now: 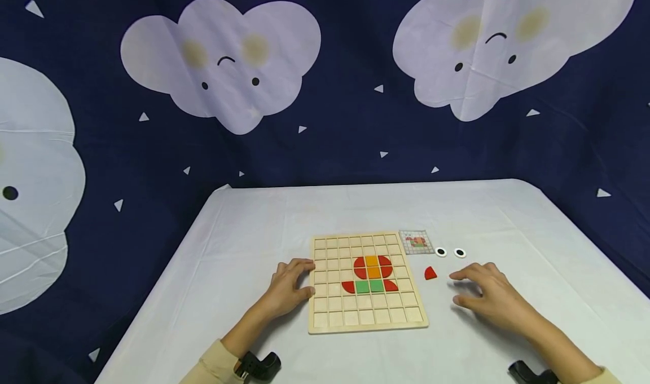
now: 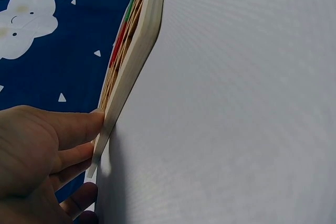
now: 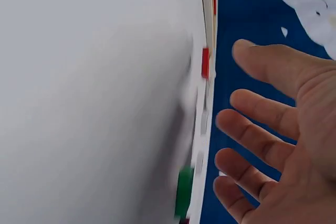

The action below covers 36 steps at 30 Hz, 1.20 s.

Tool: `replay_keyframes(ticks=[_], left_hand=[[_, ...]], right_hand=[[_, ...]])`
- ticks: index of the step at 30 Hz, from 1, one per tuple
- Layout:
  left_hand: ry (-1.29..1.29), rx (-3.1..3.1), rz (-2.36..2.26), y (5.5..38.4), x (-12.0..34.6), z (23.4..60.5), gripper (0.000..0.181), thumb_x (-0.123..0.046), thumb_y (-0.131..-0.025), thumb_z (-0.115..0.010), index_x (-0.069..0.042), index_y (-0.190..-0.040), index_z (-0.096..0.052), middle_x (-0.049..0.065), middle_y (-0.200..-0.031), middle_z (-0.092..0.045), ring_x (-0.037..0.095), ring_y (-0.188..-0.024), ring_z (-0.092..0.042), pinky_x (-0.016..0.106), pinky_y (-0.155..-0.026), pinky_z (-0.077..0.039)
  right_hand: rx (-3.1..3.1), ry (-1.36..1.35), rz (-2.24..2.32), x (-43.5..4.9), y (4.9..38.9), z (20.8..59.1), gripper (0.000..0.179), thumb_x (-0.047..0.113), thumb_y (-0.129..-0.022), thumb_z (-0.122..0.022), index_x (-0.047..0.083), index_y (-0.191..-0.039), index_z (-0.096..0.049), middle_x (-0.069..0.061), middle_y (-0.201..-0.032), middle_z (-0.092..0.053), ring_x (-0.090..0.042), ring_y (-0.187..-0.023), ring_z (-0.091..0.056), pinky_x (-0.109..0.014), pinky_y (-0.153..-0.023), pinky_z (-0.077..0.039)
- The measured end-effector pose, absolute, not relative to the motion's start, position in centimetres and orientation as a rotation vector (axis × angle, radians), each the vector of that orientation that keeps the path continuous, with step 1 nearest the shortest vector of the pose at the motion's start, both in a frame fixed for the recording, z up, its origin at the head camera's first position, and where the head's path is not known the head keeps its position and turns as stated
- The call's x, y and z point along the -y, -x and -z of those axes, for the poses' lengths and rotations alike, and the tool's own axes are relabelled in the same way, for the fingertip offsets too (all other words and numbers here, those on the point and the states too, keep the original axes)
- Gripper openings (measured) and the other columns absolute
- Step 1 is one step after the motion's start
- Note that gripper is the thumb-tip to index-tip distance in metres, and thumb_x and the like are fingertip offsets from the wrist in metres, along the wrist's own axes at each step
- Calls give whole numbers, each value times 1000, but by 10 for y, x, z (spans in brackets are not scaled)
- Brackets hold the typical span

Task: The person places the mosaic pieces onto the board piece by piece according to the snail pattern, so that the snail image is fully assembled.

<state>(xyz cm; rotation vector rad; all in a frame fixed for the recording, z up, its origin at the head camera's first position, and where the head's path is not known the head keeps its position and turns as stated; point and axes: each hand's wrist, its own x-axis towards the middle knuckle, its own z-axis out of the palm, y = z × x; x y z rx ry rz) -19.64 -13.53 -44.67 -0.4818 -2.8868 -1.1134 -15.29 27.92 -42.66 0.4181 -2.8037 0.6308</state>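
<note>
The wooden grid board (image 1: pixel 325 319) lies on the table with red, orange and green pieces set in its middle. My left hand (image 1: pixel 288 291) rests its thumb and fingertips against the board's left edge; the left wrist view shows the thumb tip at the rim. To the right of the board my right hand (image 1: pixel 490 296) hovers with fingers spread and nothing held. The nearest loose piece is a red quarter-circle (image 1: pixel 430 273), just left of its fingertips. Two round eye pieces (image 1: pixel 440 252) lie farther back. A green piece (image 3: pixel 184 192) shows in the right wrist view.
A small picture card (image 1: pixel 416 242) touches the board's upper right corner. White cloth covers the table (image 1: pixel 244 232). Behind it hangs a dark blue curtain (image 1: pixel 350 102) with clouds and triangles.
</note>
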Motion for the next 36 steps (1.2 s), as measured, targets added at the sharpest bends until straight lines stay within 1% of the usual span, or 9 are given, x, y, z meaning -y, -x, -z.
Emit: replay_keyframes(ticks=[4, 10, 14, 16, 20, 22, 28, 32, 36], left_hand=[[474, 2888, 1116, 196, 135, 447, 48, -14, -78, -72, -8, -124, -59, 3, -134, -53, 15, -96, -37, 34, -83, -27], [488, 2886, 1109, 197, 136, 447, 47, -14, -78, -72, -7, -124, -59, 4, -133, -53, 15, -96, -37, 35, -83, -27], [493, 2880, 1102, 197, 136, 448, 47, -15, -78, -72, -8, -123, -59, 3, -133, -54, 15, -96, -37, 35, -83, -27], [494, 2878, 1101, 197, 136, 449, 47, -15, -78, -72, -8, -123, -59, 3, -133, -54, 15, -96, -37, 35, -83, -27], [499, 2876, 1099, 197, 136, 449, 47, -15, -79, -72, -8, -123, -59, 3, -133, -53, 15, -96, -37, 35, -82, -27], [503, 2875, 1099, 197, 137, 449, 47, -15, -79, -72, -8, -123, -59, 3, -133, -53, 15, -96, -37, 35, -83, -26], [501, 2870, 1123, 196, 137, 448, 47, -15, -79, -72, -8, -124, -59, 2, -133, -53, 15, -96, -37, 35, -83, -26], [510, 2866, 1128, 195, 137, 448, 47, -15, -79, -71, -8, -124, -59, 3, -133, -53, 16, -96, -37, 34, -82, -26], [509, 2868, 1117, 195, 136, 448, 47, -15, -79, -72, -7, -124, -59, 3, -133, -53, 16, -97, -37, 34, -82, -26]], right_hand=[[2850, -383, -592, -297, 148, 429, 39, 31, -70, -80, 18, -106, -69, 3, -106, -65, -8, -91, -40, -29, -75, -32], [2872, -366, -573, -314, 144, 435, 42, 30, -68, -81, 16, -106, -68, -1, -108, -65, -14, -94, -41, -31, -76, -27], [2820, -375, -537, -321, 142, 440, 40, 29, -66, -82, 20, -103, -69, 2, -105, -64, -8, -92, -39, -29, -75, -25], [2791, -383, -517, -323, 141, 442, 39, 27, -65, -83, 22, -101, -69, 4, -103, -64, -7, -90, -39, -29, -75, -25], [2803, -382, -518, -326, 139, 443, 40, 25, -64, -82, 20, -102, -69, 2, -104, -63, -14, -91, -42, -31, -75, -25], [2803, -378, -512, -327, 138, 444, 40, 24, -64, -82, 20, -102, -69, 2, -104, -63, -15, -90, -42, -31, -74, -25], [2733, -401, -480, -330, 138, 446, 37, 20, -62, -83, 21, -98, -71, 7, -97, -61, -5, -88, -37, -30, -74, -25], [2708, -416, -480, -331, 138, 448, 36, 16, -62, -82, 21, -96, -71, 9, -95, -60, 1, -88, -35, -30, -73, -24], [2702, -411, -497, -332, 138, 449, 33, 14, -64, -80, 22, -94, -70, 9, -94, -61, 4, -88, -34, -31, -73, -24]])
